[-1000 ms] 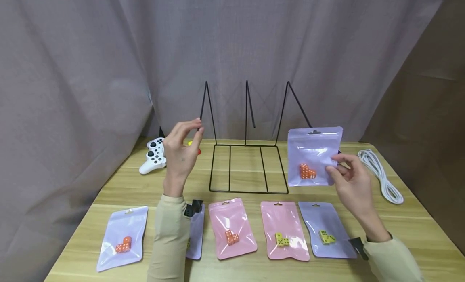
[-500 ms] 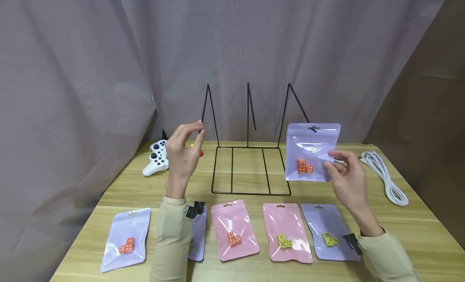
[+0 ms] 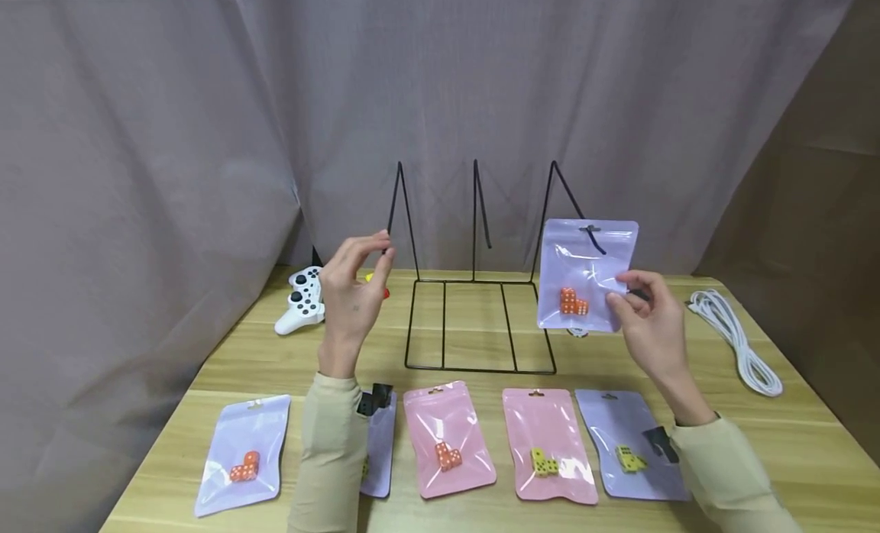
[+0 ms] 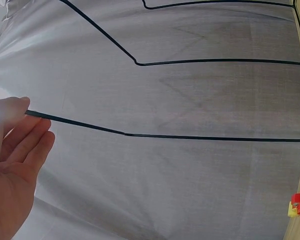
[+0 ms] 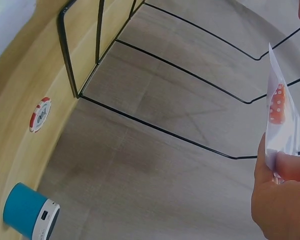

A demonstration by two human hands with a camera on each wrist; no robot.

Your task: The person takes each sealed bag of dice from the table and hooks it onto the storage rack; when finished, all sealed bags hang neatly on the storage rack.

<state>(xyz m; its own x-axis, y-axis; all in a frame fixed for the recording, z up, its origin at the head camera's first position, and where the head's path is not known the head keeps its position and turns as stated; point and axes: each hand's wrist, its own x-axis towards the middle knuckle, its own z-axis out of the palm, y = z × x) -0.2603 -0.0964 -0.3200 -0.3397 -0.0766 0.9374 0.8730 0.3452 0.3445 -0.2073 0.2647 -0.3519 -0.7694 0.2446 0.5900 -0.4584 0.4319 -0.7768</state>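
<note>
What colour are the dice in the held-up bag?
Orange with white dots; the dice show best in the head view.

White controller (image 3: 302,302) left; coiled cable (image 3: 740,342) right; poker chip (image 5: 40,115); blue cylinder (image 5: 25,210).

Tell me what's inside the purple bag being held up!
Inside the pale purple, rectangular plastic bag are orange cube dice with white dots, sitting low down. Where the dice overlap, anything between or behind them is covered, so I can't tell.

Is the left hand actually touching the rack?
Touching: the left wrist view shows the left hand pinching one tip of the rack, the wire running in between thumb and fingers.
</note>
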